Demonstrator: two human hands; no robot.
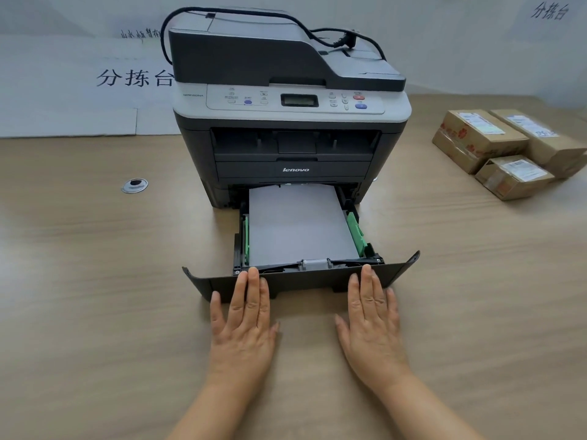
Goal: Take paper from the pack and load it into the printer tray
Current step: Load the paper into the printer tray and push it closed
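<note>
A grey and black printer (292, 122) stands at the middle of the wooden table. Its paper tray (305, 279) is pulled out toward me and holds a stack of white paper (298, 227) between green guides. My left hand (244, 319) lies flat with fingers extended, its fingertips touching the tray's black front panel on the left. My right hand (371, 315) rests the same way against the panel's right side. Neither hand holds anything. No paper pack shows in view.
Three taped cardboard boxes (502, 147) lie at the right of the table. A round cable grommet (135, 185) sits left of the printer. A black power cord (286, 23) is draped over the printer's top. White sheets with printed characters line the back wall.
</note>
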